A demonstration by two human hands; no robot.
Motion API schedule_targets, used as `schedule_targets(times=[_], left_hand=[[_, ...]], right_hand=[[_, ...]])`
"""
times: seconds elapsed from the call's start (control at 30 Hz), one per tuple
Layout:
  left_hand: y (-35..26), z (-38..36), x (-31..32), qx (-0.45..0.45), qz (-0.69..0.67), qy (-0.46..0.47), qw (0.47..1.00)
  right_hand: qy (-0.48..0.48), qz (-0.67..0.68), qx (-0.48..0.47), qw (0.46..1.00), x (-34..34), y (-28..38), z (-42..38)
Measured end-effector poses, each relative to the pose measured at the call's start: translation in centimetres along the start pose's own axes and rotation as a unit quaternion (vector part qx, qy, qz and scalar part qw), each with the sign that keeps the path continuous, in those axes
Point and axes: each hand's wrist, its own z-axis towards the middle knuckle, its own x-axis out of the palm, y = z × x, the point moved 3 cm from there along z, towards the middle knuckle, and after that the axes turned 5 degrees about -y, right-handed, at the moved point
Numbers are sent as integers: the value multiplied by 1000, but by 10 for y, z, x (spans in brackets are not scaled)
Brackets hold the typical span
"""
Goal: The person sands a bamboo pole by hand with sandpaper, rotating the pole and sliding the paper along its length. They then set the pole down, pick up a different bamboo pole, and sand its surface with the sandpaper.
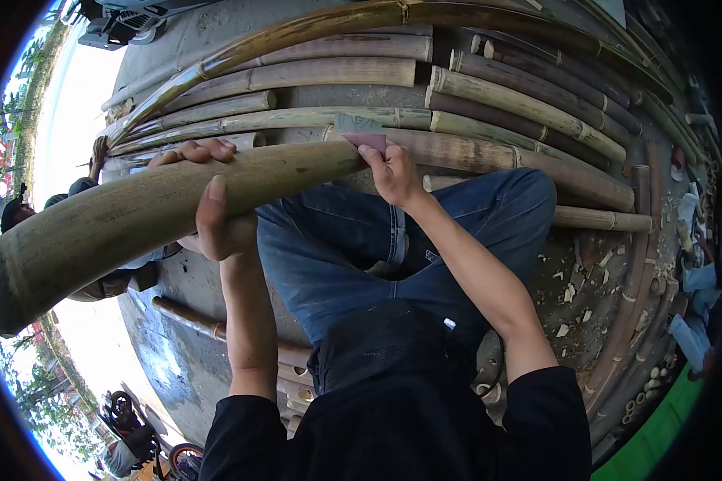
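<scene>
gripping the bamboo pole (pixel 136 216) from beneath, the left hand (pixel 212 220) is steadying it across the lap; the right hand (pixel 393 172) is pinching sandpaper (pixel 369 142) against the pole's end, other poles (pixel 497 104) lying beyond.

The thick bamboo pole (pixel 160 212) is olive green, mottled with tan streaks and dark smudges. The sandpaper (pixel 363 132) shows a grey-green back and a reddish-brown face. The bamboo stalks (pixel 489 120) behind are pale yellow-green to dull brown. The jeans (pixel 337 248) are blue denim, the sleeves (pixel 545 425) black, and the ground (pixel 176 353) grey with pale shavings.
</scene>
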Motion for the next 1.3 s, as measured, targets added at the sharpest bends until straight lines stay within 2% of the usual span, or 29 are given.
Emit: schedule_targets(times=[0.07,0.17,0.2,0.23,0.3,0.33,0.43,0.5,0.57,0.63,0.67,0.77,0.87,0.9,1.0,1.13,1.2,1.23,1.3], left_hand=[[-5,-1,3,-4,-15,-26,1000],[4,-4,6,-12,-22,-24,999],[4,-1,6,-8,-22,-23,999],[5,0,6,-2,-17,-17,1000],[5,3,4,2,-11,-9,1000],[4,4,3,4,-21,3,1000],[0,-6,-5,-3,-31,28,999],[0,-3,-2,10,-41,43,998],[-3,-6,-1,6,-4,29,1000],[0,-1,0,10,-2,28,1000],[1,0,0,14,-14,24,1000],[-3,-8,0,4,-19,21,1000],[-5,-5,9,11,-4,25,1000],[-5,-4,12,11,6,29,1000],[-4,-3,14,9,-6,10,1000],[-2,-1,16,13,-4,15,1000],[-3,0,18,11,-8,19,1000],[-2,2,19,7,-11,24,1000],[1,6,16,8,-23,17,1000]], right_hand=[[-5,6,-34,999,-2,15,-10],[-43,28,-47,998,-11,-40,8],[5,-75,24,997,-16,-49,19],[7,-73,23,997,-12,-52,20],[-14,-49,-5,999,-3,-49,23],[-17,-30,-11,999,-2,-24,19],[30,52,-4,998,-2,-32,16],[43,19,17,999,-4,-64,28],[-9,-36,-32,999,-1,-78,32],[20,-53,-8,998,-6,-29,24],[20,-15,-12,1000,-5,-18,20],[10,40,-10,999,-8,-31,13],[7,-91,-32,995,-15,-59,24],[9,-89,-34,995,-13,-52,21],[28,14,-26,999,-12,-11,7],[47,34,3,998,-23,-30,14],[66,-83,24,994,-22,-35,22],[65,-81,22,994,-19,-29,20],[17,23,-21,999,-11,-11,9]])
